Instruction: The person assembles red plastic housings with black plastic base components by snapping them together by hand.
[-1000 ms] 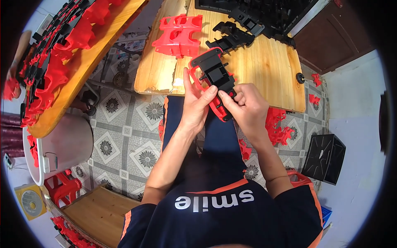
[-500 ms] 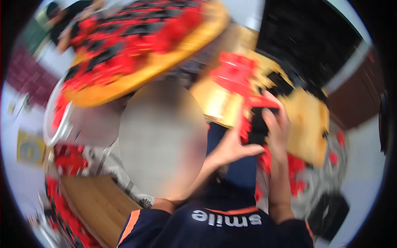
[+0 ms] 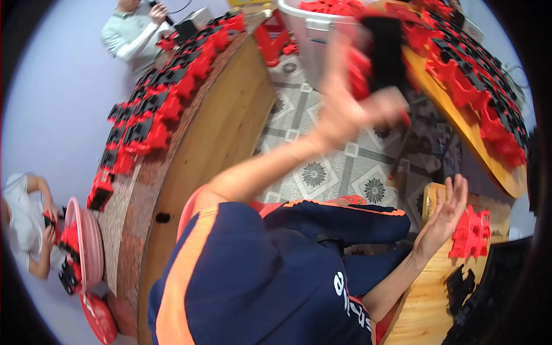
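My left hand [image 3: 351, 112], smeared by motion, is raised with its arm stretched out. It grips a red-and-black plastic piece [image 3: 385, 52], whose black slab faces up and whose red part shows beside the fingers. The hand and piece appear over the tiled floor, in front of a white tub. My right hand [image 3: 443, 215] is open, fingers spread, with nothing in it. It hovers at the edge of a wooden bench [image 3: 422, 310], beside red plastic parts [image 3: 470, 233] lying there. Black plastic parts [image 3: 460, 287] lie nearer to me on that bench.
Rows of red-and-black pieces [image 3: 152, 109] cover a stone-topped counter at left; more [image 3: 483, 98] fill a wooden table at right. A white tub [image 3: 316, 31] holds red parts. One person [image 3: 135, 37] stands behind the counter; another [image 3: 29, 224] works by a pink basket [image 3: 87, 241].
My view has turned left. Both hands were on the red-and-black piece over the bench; now my left hand alone carries it away, and my right hand has let go.
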Demonstrator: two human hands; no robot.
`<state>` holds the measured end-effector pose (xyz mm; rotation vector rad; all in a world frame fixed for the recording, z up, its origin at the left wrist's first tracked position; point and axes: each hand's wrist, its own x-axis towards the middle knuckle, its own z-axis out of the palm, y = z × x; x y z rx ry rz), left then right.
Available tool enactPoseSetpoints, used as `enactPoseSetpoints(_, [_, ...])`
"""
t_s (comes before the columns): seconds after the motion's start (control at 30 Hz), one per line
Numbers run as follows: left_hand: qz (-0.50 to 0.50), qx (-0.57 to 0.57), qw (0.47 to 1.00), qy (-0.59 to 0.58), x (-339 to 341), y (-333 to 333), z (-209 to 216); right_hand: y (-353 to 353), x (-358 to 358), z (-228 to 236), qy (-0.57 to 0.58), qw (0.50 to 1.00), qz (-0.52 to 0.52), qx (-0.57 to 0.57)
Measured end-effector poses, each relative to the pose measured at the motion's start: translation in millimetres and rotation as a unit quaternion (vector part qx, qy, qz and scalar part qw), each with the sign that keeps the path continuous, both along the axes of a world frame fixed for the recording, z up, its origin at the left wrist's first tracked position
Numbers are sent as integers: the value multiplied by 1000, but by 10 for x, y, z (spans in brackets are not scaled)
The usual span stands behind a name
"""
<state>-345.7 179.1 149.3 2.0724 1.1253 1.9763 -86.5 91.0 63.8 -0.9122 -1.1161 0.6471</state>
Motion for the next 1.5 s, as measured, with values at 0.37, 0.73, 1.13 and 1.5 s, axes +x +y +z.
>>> enactPoseSetpoints(0.37, [347,-304,817,-345,-3723,-2734,674,220,-60,-855,-32,974,102,-198])
enactPoseSetpoints(0.73, [210,-295,856,-368,-4011,-4019,12,325,101,-981,-27,978,97,-181])
enactPoseSetpoints(1.13, [191,-277,830,-444,-3422,-3803,0,291,170,-1229,-3,973,111,-204])
enactPoseSetpoints(1.5, [326,-276,772,-471,-3325,-2617,-394,184,181,-1414,-19,973,106,-202])
